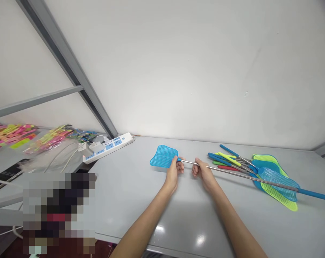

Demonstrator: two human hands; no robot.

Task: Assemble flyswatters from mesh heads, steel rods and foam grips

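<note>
A blue fly swatter [164, 156] with a mesh head and a long, thin metal rod is held above the grey table by both hands. My left hand [174, 169] is closed around the neck, right beside the mesh head. My right hand [202, 170] pinches the metal rod a short way further along. From there the extended rod runs to the right and ends in a blue handle [315, 194]. Beneath that rod lies a pile of other fly swatters [278, 179], with blue and yellow-green heads and blue, yellow, green and red handles.
A white power strip [108, 147] with plugs and cables lies at the table's [119, 200] left end. Further left are bagged pink and yellow items [52, 138] and a dark device [9, 172]. A grey metal frame post [79, 75] slants against the white wall. The lower left is pixelated.
</note>
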